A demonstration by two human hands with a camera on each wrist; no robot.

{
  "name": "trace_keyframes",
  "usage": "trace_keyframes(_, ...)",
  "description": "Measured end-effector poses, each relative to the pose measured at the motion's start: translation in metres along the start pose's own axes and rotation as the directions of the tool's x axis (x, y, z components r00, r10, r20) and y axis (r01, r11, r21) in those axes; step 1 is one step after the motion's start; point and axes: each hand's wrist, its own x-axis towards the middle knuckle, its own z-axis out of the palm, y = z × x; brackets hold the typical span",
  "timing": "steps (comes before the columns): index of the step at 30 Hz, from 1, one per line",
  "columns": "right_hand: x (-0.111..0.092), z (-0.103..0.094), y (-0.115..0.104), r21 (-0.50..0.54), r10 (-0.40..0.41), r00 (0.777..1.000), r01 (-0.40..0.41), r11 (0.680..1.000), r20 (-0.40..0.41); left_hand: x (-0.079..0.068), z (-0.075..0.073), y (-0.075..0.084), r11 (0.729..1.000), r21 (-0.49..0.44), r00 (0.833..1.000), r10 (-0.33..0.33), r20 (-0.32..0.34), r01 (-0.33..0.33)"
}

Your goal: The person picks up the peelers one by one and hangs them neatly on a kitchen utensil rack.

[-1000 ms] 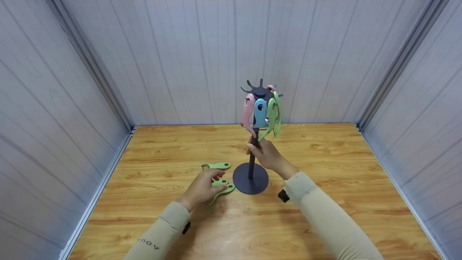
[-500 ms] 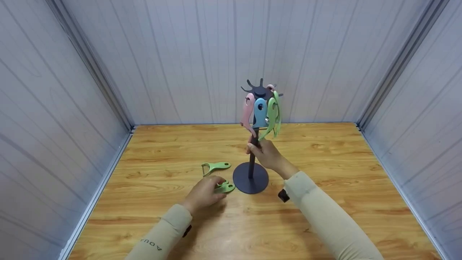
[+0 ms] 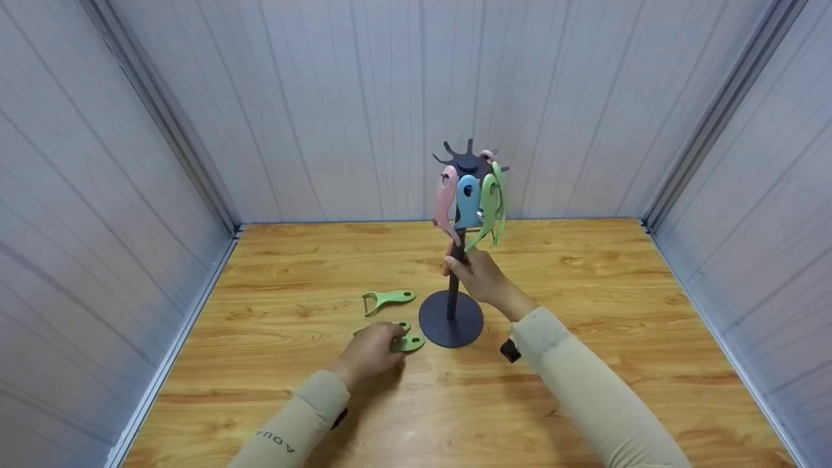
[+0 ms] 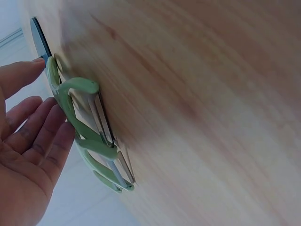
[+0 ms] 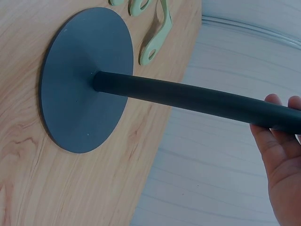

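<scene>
My right hand (image 3: 484, 276) grips the black post of an upright stand (image 3: 453, 292), with thumb and fingers wrapped round it below the hanging peelers. From the stand's hooks hang a pink peeler (image 3: 446, 198), a blue peeler (image 3: 468, 203) and green ones (image 3: 488, 205). My left hand (image 3: 369, 351) is low at the table, thumb and fingers on either side of the handle of the nearest green peeler (image 3: 411, 343). Its head and metal blade show in the left wrist view. Beside it, partly under the hand, lies a second green peeler (image 3: 404, 325).
A third green peeler (image 3: 394, 298) lies farther back on the wooden table (image 3: 585, 305), left of the stand's round black base (image 3: 465, 335). Several bare hooks (image 3: 448, 151) point to the back and left. Pale panels (image 3: 325, 117) wall in the back and both sides.
My left hand has come down over the two nearer green peelers, its fingers closing in at the nearest one. That peeler has shifted slightly toward me. My right hand stays on the post.
</scene>
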Motion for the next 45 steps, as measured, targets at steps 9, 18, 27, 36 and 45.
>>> trace_keyframes(9, 0.001, 0.000, -0.002, 0.028, 0.015, 1.000, -0.016, 0.999, 0.004, -0.001, 0.002, -0.002, 0.999, -0.043, 1.000, 0.015, 0.018, -0.014)
trace_keyframes(18, 0.001, 0.001, 0.000, 0.019, -0.016, 1.000, 0.016, 1.000, 0.003, 0.000, 0.004, -0.002, 1.000, -0.015, 0.998, -0.011, 0.066, 0.012)
trace_keyframes(27, 0.001, 0.001, 0.000, 0.016, -0.010, 1.000, 0.010, 1.000, 0.002, 0.001, -0.002, 0.003, 0.995, -0.083, 0.998, -0.044, 0.048, 0.048)
trace_keyframes(36, 0.001, 0.001, 0.007, 0.022, 0.003, 1.000, -0.003, 1.000, 0.001, 0.005, -0.016, 0.008, 0.985, -0.165, 0.998, -0.057, -0.033, 0.051)
trace_keyframes(45, 0.000, -0.001, -0.001, 0.006, -0.010, 1.000, 0.010, 1.000, 0.013, 0.006, -0.022, 0.009, 0.956, -0.291, 0.993, -0.079, -0.093, 0.049)
